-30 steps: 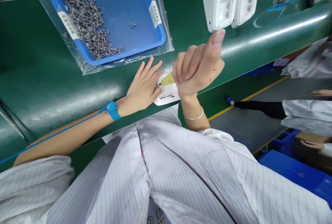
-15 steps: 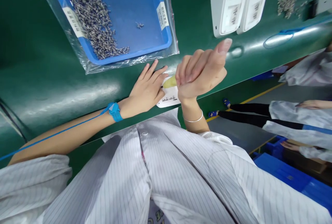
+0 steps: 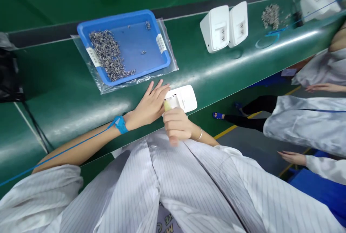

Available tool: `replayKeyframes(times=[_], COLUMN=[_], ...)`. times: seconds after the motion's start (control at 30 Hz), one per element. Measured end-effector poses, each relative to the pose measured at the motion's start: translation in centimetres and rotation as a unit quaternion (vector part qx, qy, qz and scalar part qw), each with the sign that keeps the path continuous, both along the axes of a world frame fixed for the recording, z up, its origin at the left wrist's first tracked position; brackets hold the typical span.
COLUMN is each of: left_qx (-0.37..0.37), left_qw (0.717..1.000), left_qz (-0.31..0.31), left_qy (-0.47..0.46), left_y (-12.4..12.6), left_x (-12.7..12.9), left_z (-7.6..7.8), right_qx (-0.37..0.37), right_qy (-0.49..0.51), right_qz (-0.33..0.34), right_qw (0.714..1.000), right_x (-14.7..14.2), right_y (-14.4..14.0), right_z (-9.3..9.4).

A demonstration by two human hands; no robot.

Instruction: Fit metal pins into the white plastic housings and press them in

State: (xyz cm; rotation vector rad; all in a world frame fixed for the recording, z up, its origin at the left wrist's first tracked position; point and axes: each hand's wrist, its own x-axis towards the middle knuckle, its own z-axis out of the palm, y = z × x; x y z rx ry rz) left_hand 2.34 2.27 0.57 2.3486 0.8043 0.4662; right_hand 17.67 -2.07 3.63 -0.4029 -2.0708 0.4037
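My left hand (image 3: 151,104) lies with its fingers stretched out at the left end of a white plastic housing (image 3: 190,98), which rests flat near the bench's front edge. My right hand (image 3: 177,123) is closed round a screwdriver with a yellow handle (image 3: 167,105); the tip is hidden. Its fist sits over the near left part of the housing, close to my left fingers. A blue wrist strap (image 3: 120,124) with a cord is on my left wrist. Beyond my left hand stands a blue tray (image 3: 147,71) with a heap of small screws (image 3: 108,54).
The tray sits on a clear plastic bag (image 3: 173,58). Two white housings (image 3: 214,29) stand upright farther right. Past them lie another screw pile (image 3: 270,16) and a blue cord (image 3: 276,37). Co-workers in pale smocks (image 3: 308,128) are at the right. A black object (image 3: 10,78) is at far left.
My right hand has swung down and toward me, its fist turned over, with the screwdriver still in it. More of the housing shows. My left hand stays put on it. The camera view has shifted.
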Motion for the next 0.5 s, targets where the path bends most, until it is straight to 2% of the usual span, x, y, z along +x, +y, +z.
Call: replayKeyframes(times=[0.07,0.13,0.23,0.3,0.33,0.43,0.5], left_qx=[-0.003,-0.011,-0.036,-0.027,-0.013,0.008,-0.035], left_qw=[1.000,0.999,0.998,0.999,0.999,0.999,0.999], left_qz=[0.004,0.027,0.045,0.032,0.027,0.021,0.016], left_qy=[0.011,0.014,-0.018,-0.029,-0.021,0.027,0.008], left_y=[0.0,-0.2,-0.4,-0.5,-0.5,-1.0,-1.4], left_x=[-0.2,-0.2,0.9,2.4,3.2,5.0,4.4], left_z=[0.5,1.2,2.1,2.3,2.3,2.7,3.6], right_qx=[0.014,-0.002,-0.043,-0.085,-0.114,-0.203,-0.243], right_qy=[0.094,0.188,0.297,0.289,0.268,0.176,0.113], right_qz=[-0.011,-0.079,-0.262,-0.372,-0.403,-0.431,-0.461], right_qw=[0.995,0.979,0.917,0.878,0.868,0.861,0.846], right_x=[0.1,1.0,3.6,5.5,6.2,7.5,7.9], right_y=[0.5,1.2,3.0,4.6,5.4,7.0,7.1], right_z=[1.6,3.1,4.6,4.6,4.4,3.2,2.4])
